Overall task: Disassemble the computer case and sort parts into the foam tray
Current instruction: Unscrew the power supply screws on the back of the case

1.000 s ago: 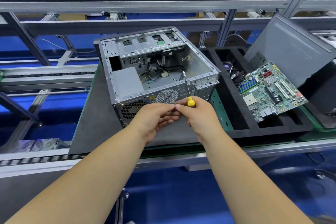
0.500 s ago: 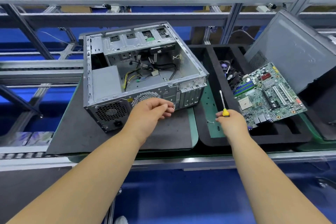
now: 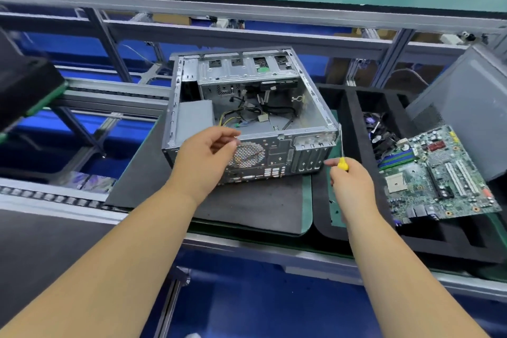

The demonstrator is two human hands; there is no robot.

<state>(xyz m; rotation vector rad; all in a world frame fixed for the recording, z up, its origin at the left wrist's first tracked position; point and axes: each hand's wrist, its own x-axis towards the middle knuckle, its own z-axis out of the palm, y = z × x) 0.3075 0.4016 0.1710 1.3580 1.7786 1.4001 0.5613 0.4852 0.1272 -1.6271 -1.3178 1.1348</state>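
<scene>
**A:** Where does it stand right now?

**B:** The open grey steel computer case (image 3: 247,118) lies on its side on the dark grey foam mat (image 3: 247,208), its perforated rear panel facing the person and close to the near edge of the conveyor bench (image 3: 247,248). The black foam tray (image 3: 354,118) sits just to its right. A green motherboard (image 3: 439,173) already lies across the tray's compartments, and the grey side panel (image 3: 472,110) leans at the tray's far right corner.

**B:** The right hand (image 3: 352,186) is wrapped round the yellow-handled screwdriver (image 3: 342,153), with the shaft pointing up beside the case's near right corner. The left hand (image 3: 204,159) hovers in front of the rear fan grille, fingers loosely curled. I cannot tell whether it pinches a screw; nothing shows between the fingertips.

**A:** So what is the step, and how should it go?

**B:** I judge it to be removing what remains inside: the grey power supply box (image 3: 193,118) in the left part of the case and the loose black and yellow cables (image 3: 247,115). A good approach would be to:
- Steady the case with the left hand on the rear panel before the driver goes in.
- Seat the tip squarely in each rear screw and press along its axis so it does not cam out.
- Put each screw into a tray compartment, never on the mat.
- Free the cables before lifting the supply.

**A:** Risks?

**B:** The motherboard lies tilted across the tray's dividers, so it looks easy to knock.
</scene>
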